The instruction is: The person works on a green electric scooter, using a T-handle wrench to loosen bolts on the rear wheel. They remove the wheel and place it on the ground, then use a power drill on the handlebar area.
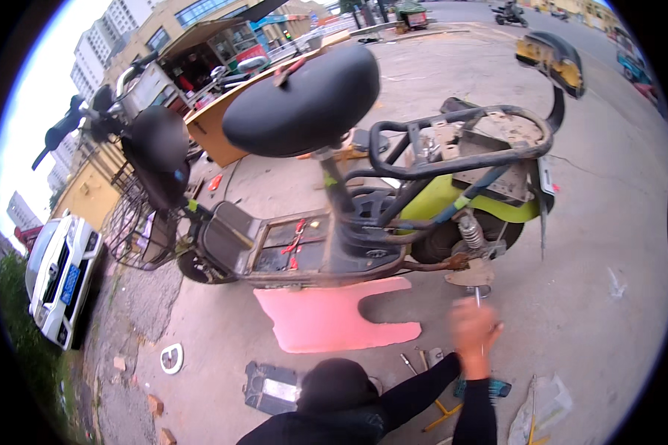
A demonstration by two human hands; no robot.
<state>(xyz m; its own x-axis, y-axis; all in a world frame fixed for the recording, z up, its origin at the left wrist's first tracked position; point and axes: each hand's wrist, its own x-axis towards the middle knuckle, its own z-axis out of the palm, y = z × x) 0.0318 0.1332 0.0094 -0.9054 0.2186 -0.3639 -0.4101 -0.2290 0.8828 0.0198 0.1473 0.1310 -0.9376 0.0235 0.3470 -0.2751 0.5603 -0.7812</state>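
My right hand (473, 326), blurred by motion, is closed around a metal-shafted tool (478, 297). The tool's shaft points up at a flat rusty-brown part (470, 273) by the rear wheel of a green-and-black electric scooter (364, 259). My left sleeve (423, 387) reaches toward the right wrist; the left hand's fingers cannot be made out there. The scooter stands side-on, its handlebars to the left. Red-handled pliers (289, 72) rest on its black seat (304, 104). Red wires (297, 236) lie on the footboard. A pink cut-out mat (326, 319) lies beside it.
Near my arms lie a teal power tool (495, 388), a yellow-handled tool (441, 417) and a clear plastic bag (553, 400). A black panel (263, 386) and a white ring-shaped part (172, 358) are on the ground. A white car (63, 274) stands left.
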